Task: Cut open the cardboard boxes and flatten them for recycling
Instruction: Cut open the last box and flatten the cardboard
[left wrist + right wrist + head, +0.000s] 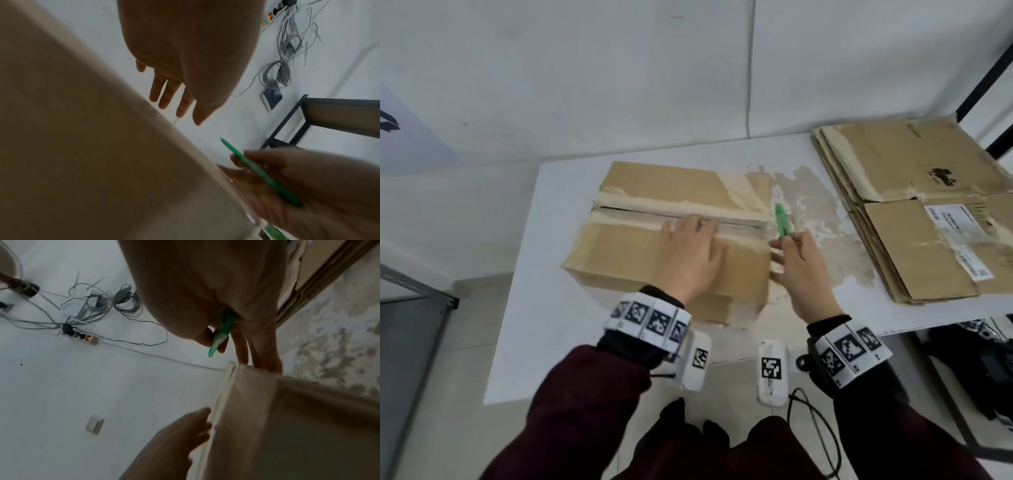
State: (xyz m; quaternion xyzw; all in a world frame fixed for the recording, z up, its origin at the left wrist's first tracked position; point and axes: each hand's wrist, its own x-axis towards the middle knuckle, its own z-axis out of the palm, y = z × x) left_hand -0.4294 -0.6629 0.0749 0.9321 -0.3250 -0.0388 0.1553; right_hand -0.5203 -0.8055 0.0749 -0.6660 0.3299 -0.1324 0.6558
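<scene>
The cardboard box [671,240] stands on the white table [544,308], and it serves as the landmark here. Its top seam already gapes along most of its length, with pale torn tape on both sides of the slit, so the cutting of this box looks nearly done and the step in hand seems to be opening the top flaps.

On the box's near flap, towards its right end, the left hand [690,253] lies flat with fingers straight and spread, their tips at the seam, holding nothing.

Just off the box's right edge, the right hand [803,270] grips a green utility knife [781,224] between thumb and curled fingers, its tip pointing away from the person; other fingers touch the box's right corner.

Further right of the box, well apart, lies a stack of flattened boxes [914,212].

The next move probably calls for slitting any tape on the right end, keeping the blade clear of the left fingertips.
</scene>
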